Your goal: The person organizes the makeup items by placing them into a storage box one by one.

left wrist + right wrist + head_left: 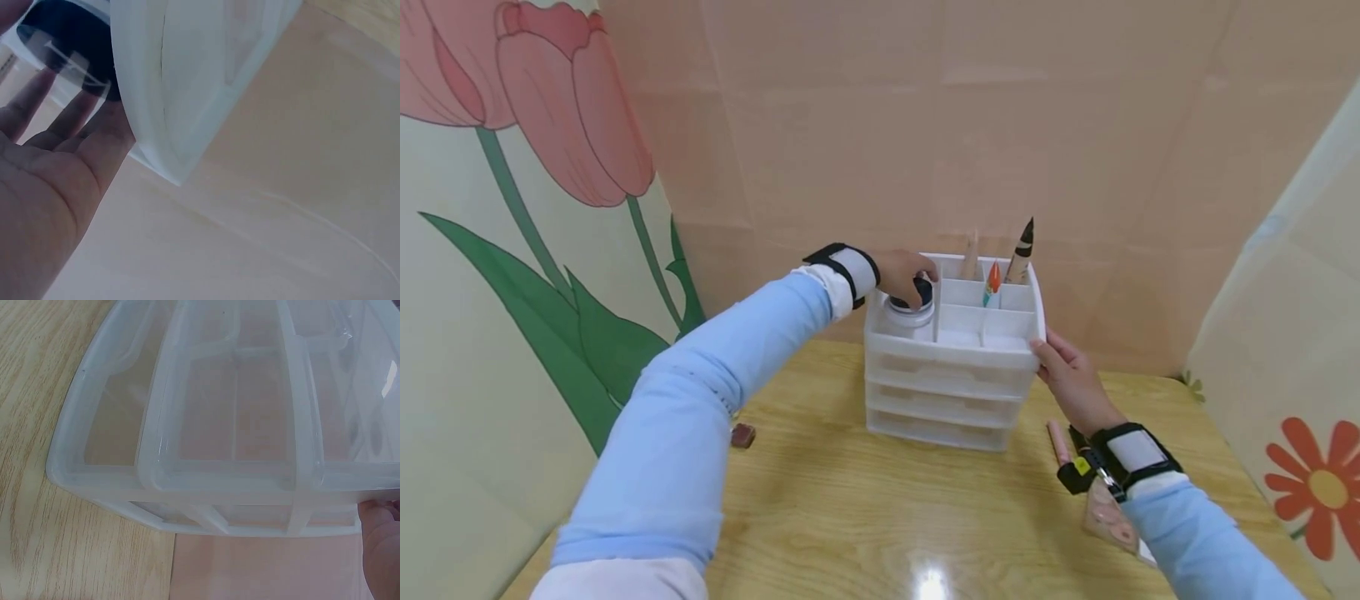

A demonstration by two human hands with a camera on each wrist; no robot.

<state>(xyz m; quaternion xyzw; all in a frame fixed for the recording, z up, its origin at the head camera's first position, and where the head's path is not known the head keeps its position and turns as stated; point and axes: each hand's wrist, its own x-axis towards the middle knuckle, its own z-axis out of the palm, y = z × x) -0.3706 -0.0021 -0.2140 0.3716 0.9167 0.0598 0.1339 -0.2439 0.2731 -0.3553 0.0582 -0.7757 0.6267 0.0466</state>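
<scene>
A white plastic organizer (951,353) with several drawers stands on the wooden table, its top split into compartments. In its left compartment sits a clear jar (913,319) with a black lid (72,40). My left hand (901,271) reaches over the organizer's left side and holds the jar by its lid, fingers curled around it. At the right front corner, my right hand (1075,379) grips the organizer's edge, thumb in front; the right wrist view shows it beside the translucent drawers (234,412). A black-tipped tube (1021,252), an orange-topped bottle (992,285) and a pale pink item (970,260) stand in other compartments.
A small dark red block (742,435) lies on the table at the left. Near my right wrist lie a pink tube (1058,442), a black item with a yellow mark (1077,477) and a pink palette (1108,518). A draped wall (940,150) rises behind the organizer.
</scene>
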